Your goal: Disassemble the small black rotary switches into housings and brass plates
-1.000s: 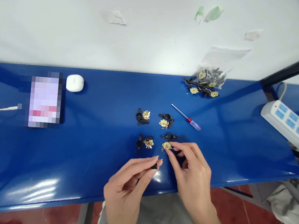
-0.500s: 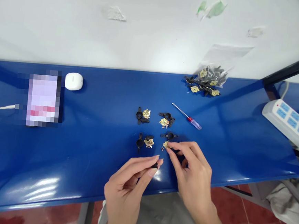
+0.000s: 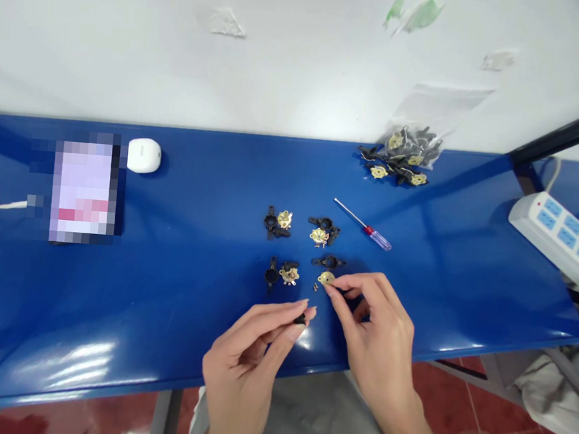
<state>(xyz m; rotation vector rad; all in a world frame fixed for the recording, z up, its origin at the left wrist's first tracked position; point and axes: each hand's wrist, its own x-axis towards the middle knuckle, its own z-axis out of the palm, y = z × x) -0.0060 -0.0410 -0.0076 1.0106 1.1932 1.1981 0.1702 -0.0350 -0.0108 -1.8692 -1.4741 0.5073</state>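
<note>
My left hand (image 3: 251,358) is near the front edge of the blue table (image 3: 191,249), fingers pinched on a small black part (image 3: 301,320). My right hand (image 3: 377,341) is just right of it, thumb and forefinger pinching a small brass disc (image 3: 325,278) that rests on or just above the table. Beside the disc lie tiny screws (image 3: 315,286) and a black bracket (image 3: 328,262). Three more groups of black and brass parts lie behind: one group (image 3: 281,273), a second group (image 3: 278,221) and a third group (image 3: 322,232).
A red-handled screwdriver (image 3: 366,227) lies right of the parts. A plastic bag of more parts (image 3: 403,160) leans by the white wall. A white puck (image 3: 144,155) and a blurred-out phone with cable (image 3: 82,190) sit at left. A power strip (image 3: 561,240) is at right.
My right hand has closed its thumb and forefinger on the brass disc and shifted slightly right. The left hand has stayed in place with the black part.
</note>
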